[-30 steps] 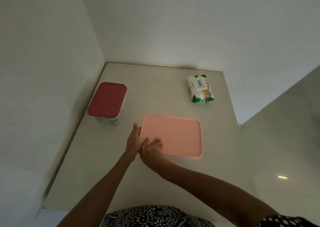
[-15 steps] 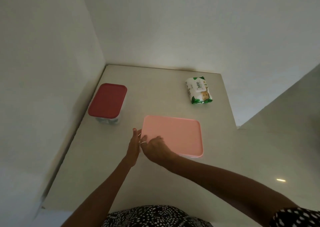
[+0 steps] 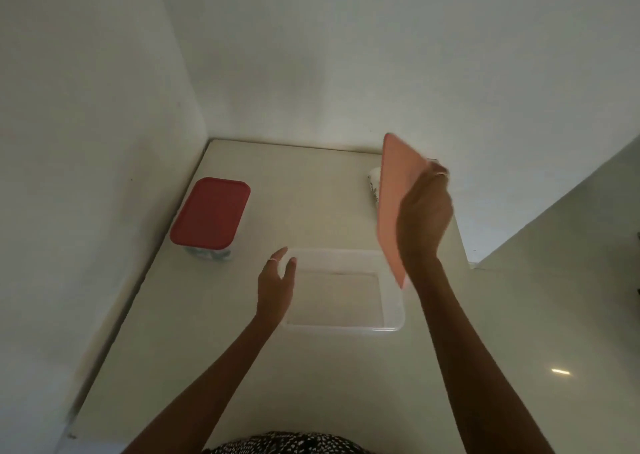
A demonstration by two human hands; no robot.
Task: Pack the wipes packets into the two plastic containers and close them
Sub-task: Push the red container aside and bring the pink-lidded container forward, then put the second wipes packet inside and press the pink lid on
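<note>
Wipes packet [image 3: 374, 185], likely soft, light and easy to pinch across its middle, is lying at the counter's [image 3: 311, 367] far right edge, mostly hidden behind the pink lid [image 3: 394, 204] that the right hand [image 3: 424, 211] is gripping upright, while the left hand [image 3: 277, 283], fingers loosely spread, is hovering at the open clear container's [image 3: 393, 315] left rim.

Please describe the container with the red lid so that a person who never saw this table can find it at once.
Start at the pale table that fills the corner of the two walls. Along its left edge, close to the left wall, stands the container with the red lid. It is closed and dark red, while the clear container nearer the person is open, its pink lid lifted by the right hand.
</note>
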